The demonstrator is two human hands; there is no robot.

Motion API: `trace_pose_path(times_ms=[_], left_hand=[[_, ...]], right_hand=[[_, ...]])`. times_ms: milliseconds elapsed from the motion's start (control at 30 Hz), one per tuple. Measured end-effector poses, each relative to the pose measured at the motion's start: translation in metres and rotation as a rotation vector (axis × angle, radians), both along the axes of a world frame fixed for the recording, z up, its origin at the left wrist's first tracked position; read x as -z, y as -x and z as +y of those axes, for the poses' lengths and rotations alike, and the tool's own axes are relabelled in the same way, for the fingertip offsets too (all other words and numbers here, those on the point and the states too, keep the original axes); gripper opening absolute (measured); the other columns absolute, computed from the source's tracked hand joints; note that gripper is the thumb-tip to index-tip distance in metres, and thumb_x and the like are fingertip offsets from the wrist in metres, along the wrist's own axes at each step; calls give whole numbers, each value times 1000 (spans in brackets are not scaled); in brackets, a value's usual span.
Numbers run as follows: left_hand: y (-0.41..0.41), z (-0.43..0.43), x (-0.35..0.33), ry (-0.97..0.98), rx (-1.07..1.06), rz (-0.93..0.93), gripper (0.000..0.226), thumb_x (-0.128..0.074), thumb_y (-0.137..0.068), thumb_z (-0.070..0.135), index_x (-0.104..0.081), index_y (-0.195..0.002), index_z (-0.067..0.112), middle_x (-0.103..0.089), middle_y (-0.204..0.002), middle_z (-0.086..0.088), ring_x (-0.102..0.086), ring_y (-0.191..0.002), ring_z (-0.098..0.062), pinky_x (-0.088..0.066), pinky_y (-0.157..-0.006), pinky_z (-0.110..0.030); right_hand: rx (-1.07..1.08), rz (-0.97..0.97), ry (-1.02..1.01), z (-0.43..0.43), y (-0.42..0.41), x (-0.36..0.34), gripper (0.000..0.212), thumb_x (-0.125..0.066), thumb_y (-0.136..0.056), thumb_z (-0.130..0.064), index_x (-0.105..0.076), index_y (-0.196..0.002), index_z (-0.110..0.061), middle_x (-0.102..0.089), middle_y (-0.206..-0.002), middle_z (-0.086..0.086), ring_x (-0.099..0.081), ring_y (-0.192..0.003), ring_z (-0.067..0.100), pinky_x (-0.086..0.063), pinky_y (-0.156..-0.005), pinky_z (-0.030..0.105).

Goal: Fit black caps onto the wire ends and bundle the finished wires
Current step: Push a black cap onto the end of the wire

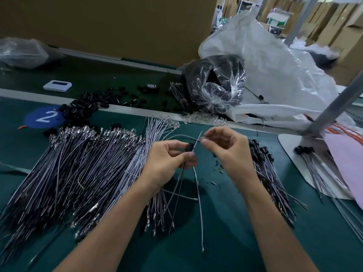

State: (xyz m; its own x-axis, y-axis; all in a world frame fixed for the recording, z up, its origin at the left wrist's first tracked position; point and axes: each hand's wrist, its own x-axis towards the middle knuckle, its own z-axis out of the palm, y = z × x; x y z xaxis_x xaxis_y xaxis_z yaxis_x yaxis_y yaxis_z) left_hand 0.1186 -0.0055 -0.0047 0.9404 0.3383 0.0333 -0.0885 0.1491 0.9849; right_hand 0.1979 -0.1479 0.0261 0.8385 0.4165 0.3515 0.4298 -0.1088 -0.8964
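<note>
- A black cap point(190, 147) is pinched between the thumb and fingers of the left hand point(169, 160), just above the mat point(235, 232).
- The top end of a grey wire point(198, 213) is pinched by the curled fingertips of the right hand point(225, 148), right beside the cap.
- The rest of that wire is seen hanging past the left hand, with its lower end down at the mat.
- Whether the wire end is already inside the cap cannot be told.
- A wide pile of uncapped wires point(78, 163) is spread to the left of the hands, metal terminals pointing away.
- A smaller pile of capped wires point(271, 173) is laid to the right, just beside the right wrist.
- Loose caps point(84, 107) are scattered at the far left, next to a blue disc point(44, 116) marked 2.
- Farther back, a clear bag point(216, 87) of black parts is propped against a white sack point(265, 65).
- A white device point(57, 86) is set on the far strip.
</note>
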Motion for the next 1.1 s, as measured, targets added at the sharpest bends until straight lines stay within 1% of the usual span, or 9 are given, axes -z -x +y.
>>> trace_pose_path(times_ms=[133,233,367,467,567,700,867,967,1100], left_hand=[[1,-2,2,-66,28,-41,18,-72,-79,-5,-72,-87,11,-75,-77,-13,-74,-70,-29,-61,-68,-34],[1,-3,2,-117,32,-34,21,-71,-79,-8,-72,-87,12,-75,-75,-12,-74,-67,-25,-60,-64,-28],[-1,-5,3,-154,35,-11,23,-70,-78,-14,-72,-89,7,-75,-75,-9,-73,-64,-24,-61,-65,-28],[-1,-4,6,-228,38,-16,25,-69,-78,-15,-72,-97,1,-75,-76,-6,-74,-67,-24,-60,-65,-25],[1,-4,6,-278,44,-32,29,-69,-79,-15,-73,-96,7,-75,-77,0,-74,-68,-21,-58,-64,-21],[0,-3,4,-259,64,-60,33,-70,-79,-14,-73,-89,17,-76,-79,-6,-74,-68,-23,-58,-64,-22],[1,-3,4,-292,63,-96,35,-71,-80,-10,-72,-89,24,-76,-78,-9,-74,-70,-22,-59,-67,-27],[1,-3,3,-187,96,-136,26,-71,-80,-5,-72,-92,18,-75,-78,-10,-74,-70,-21,-60,-66,-28],[2,-4,1,-67,127,-161,19,-71,-75,15,-72,-93,14,-76,-80,-8,-74,-75,-22,-60,-65,-27]], right_hand=[[-8,-19,46,-3,4,3,21,-76,-78,4,-70,-85,-14,-73,-82,-2,-70,-77,9,-55,-77,22],[-44,-46,89,-6,3,4,21,-76,-77,5,-72,-85,-14,-75,-81,-2,-71,-77,10,-56,-78,23],[-75,-91,129,-12,1,3,34,-75,-75,9,-73,-79,-25,-74,-74,-10,-71,-74,5,-54,-75,16],[-90,-47,128,-12,0,2,30,-75,-75,9,-74,-80,-21,-73,-70,-11,-69,-69,2,-51,-69,12],[-113,-11,124,-12,0,2,27,-75,-76,8,-74,-80,-19,-73,-68,-12,-67,-66,-1,-49,-66,11],[-159,0,113,-16,0,2,30,-75,-75,9,-73,-77,-21,-72,-68,-12,-66,-65,-1,-49,-66,11],[-119,-59,130,-13,0,6,31,-78,-74,5,-73,-77,-25,-72,-71,-7,-65,-67,6,-54,-71,23],[-147,-6,56,-15,-1,5,26,-74,-78,5,-75,-82,-20,-71,-67,-10,-61,-62,2,-49,-65,16],[-163,21,-30,-17,-1,3,22,-68,-83,7,-74,-91,-12,-71,-66,-7,-62,-61,6,-51,-65,16]])
